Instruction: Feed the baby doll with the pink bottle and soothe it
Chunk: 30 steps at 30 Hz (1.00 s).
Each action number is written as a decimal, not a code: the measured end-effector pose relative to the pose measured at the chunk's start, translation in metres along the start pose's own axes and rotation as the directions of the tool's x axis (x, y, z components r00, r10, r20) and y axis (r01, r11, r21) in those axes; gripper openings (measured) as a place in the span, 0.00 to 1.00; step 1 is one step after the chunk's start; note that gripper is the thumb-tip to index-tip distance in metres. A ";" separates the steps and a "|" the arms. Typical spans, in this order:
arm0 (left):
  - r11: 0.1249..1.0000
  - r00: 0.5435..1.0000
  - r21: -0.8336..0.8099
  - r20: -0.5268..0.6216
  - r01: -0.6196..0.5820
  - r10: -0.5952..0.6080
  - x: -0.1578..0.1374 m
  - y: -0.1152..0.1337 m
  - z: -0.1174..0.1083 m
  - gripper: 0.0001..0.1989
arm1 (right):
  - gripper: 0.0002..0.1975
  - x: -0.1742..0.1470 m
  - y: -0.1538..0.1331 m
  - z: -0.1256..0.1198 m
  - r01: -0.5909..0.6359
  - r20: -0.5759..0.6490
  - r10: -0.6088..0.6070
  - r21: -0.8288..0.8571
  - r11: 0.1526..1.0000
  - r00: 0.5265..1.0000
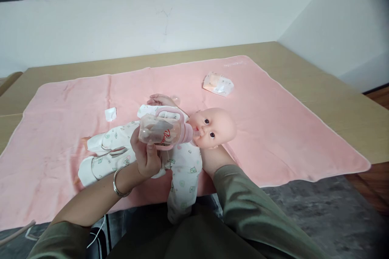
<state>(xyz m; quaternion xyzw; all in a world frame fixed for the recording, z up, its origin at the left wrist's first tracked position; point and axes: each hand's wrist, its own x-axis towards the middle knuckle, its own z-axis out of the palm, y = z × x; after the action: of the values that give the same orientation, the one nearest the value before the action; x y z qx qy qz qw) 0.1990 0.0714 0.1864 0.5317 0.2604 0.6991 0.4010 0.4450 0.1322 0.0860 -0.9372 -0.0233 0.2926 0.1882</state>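
Observation:
My left hand [146, 153] is wrapped round a clear baby bottle [156, 130] with a pink collar and pink handles. The bottle lies almost level above the chest of a baby doll [219, 127], its teat at the doll's mouth. The doll rests on its back in a white printed outfit. My right forearm passes beneath the doll's neck. Beyond the doll's shoulder my right hand [160, 99] shows in part, fingers stretched out and apart, gripping nothing. A clear domed cap [175, 99] sits beside that hand.
A pink blanket [273, 145] covers much of the wooden table [337, 101]. On it lie a printed white packet [218, 84] toward the back and a small white square [110, 114] near the doll's legs. A white wall [121, 32] stands behind the table.

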 end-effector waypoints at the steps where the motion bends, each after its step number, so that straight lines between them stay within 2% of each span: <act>1: 1.000 0.999 0.002 0.010 -0.031 0.031 0.001 0.000 0.001 0.25 | 0.19 -0.002 0.000 -0.003 -0.047 0.027 0.052 -0.142 0.989 0.998; 2: 0.997 0.997 -0.010 0.022 -0.074 0.074 0.001 0.000 0.002 0.24 | 0.19 -0.004 0.001 -0.006 -0.026 0.088 0.051 -0.263 0.964 0.995; 3: 0.993 0.993 -0.032 0.036 -0.111 0.112 0.002 0.001 0.003 0.23 | 0.18 -0.007 0.002 -0.009 0.064 0.166 -0.008 -0.337 0.939 0.986; 6: 0.991 0.994 -0.094 0.043 -0.091 0.096 0.004 0.006 0.009 0.22 | 0.14 -0.015 0.007 -0.016 0.346 0.376 -0.200 -0.376 0.859 0.905; 8: 0.992 0.997 -0.108 0.030 -0.063 0.067 0.004 0.011 0.012 0.21 | 0.10 -0.022 0.009 -0.020 0.370 0.409 -0.172 -0.473 0.800 0.896; 10: 0.993 0.998 -0.101 0.019 -0.062 0.064 0.004 0.013 0.013 0.21 | 0.09 -0.028 0.006 -0.023 0.365 0.400 -0.114 -0.633 0.683 0.909; 11: 0.993 0.997 -0.098 0.020 -0.069 0.072 0.004 0.013 0.013 0.21 | 0.12 -0.031 0.004 -0.025 0.382 0.387 -0.150 -0.639 0.668 0.910; 12: 0.992 0.996 -0.096 0.030 -0.078 0.081 0.003 0.012 0.012 0.21 | 0.18 -0.034 0.001 -0.025 0.373 0.315 -0.227 -0.560 0.740 0.922; 13: 0.992 0.995 -0.095 0.037 -0.085 0.089 0.003 0.011 0.011 0.21 | 0.23 -0.036 -0.001 -0.026 0.355 0.163 -0.317 -0.348 0.868 0.934; 14: 0.992 0.995 -0.096 0.045 -0.087 0.092 0.003 0.010 0.010 0.21 | 0.25 -0.038 -0.004 -0.026 0.333 -0.047 -0.334 -0.028 0.942 0.941; 15: 0.992 0.994 -0.095 0.057 -0.088 0.094 0.003 0.008 0.010 0.21 | 0.25 -0.039 -0.005 -0.026 0.322 -0.204 -0.274 0.260 0.910 0.940; 16: 0.992 0.993 -0.088 0.067 -0.089 0.095 0.003 0.008 0.009 0.21 | 0.24 -0.040 -0.005 -0.027 0.320 -0.258 -0.227 0.414 0.852 0.939; 17: 0.992 0.993 -0.080 0.070 -0.093 0.099 0.003 0.007 0.009 0.21 | 0.23 -0.041 -0.004 -0.029 0.329 -0.231 -0.251 0.422 0.845 0.940; 18: 0.992 0.993 -0.076 0.065 -0.098 0.103 0.003 0.007 0.009 0.21 | 0.22 -0.042 -0.002 -0.031 0.353 -0.104 -0.338 0.278 0.893 0.935; 19: 0.992 0.992 -0.077 0.057 -0.104 0.108 0.003 0.007 0.010 0.21 | 0.21 -0.042 0.000 -0.033 0.403 0.082 -0.406 0.046 0.914 0.910; 20: 0.991 0.992 -0.081 0.055 -0.109 0.114 0.004 0.008 0.011 0.21 | 0.19 -0.043 0.002 -0.036 0.461 0.250 -0.414 -0.174 0.870 0.875; 21: 0.990 0.991 -0.086 0.056 -0.113 0.118 0.004 0.009 0.012 0.21 | 0.17 -0.045 0.003 -0.038 0.516 0.374 -0.393 -0.328 0.791 0.840; 22: 0.989 0.991 -0.091 0.059 -0.119 0.124 0.005 0.009 0.012 0.21 | 0.16 -0.047 0.002 -0.041 0.555 0.446 -0.368 -0.424 0.716 0.816; 24: 0.988 0.989 -0.097 0.074 -0.124 0.131 0.005 0.010 0.013 0.21 | 0.15 -0.055 -0.001 -0.046 0.619 0.518 -0.366 -0.488 0.615 0.773; 25: 0.987 0.988 -0.101 0.081 -0.125 0.134 0.006 0.010 0.013 0.21 | 0.15 -0.059 -0.003 -0.049 0.636 0.534 -0.370 -0.494 0.593 0.760; 27: 0.985 0.987 -0.116 0.083 -0.126 0.136 0.006 0.011 0.013 0.21 | 0.14 -0.069 -0.008 -0.055 0.600 0.540 -0.300 -0.551 0.580 0.786; 30: 0.986 0.988 -0.106 0.076 -0.127 0.135 0.006 0.011 0.013 0.21 | 0.08 -0.081 -0.012 -0.062 0.463 0.511 -0.041 -0.739 0.489 0.859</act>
<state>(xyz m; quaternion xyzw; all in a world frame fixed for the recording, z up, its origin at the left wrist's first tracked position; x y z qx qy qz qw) 0.2073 0.0698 0.2019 0.5551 0.1724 0.7136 0.3910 0.4133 0.1099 0.1817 -0.8057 -0.3430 0.4097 -0.2559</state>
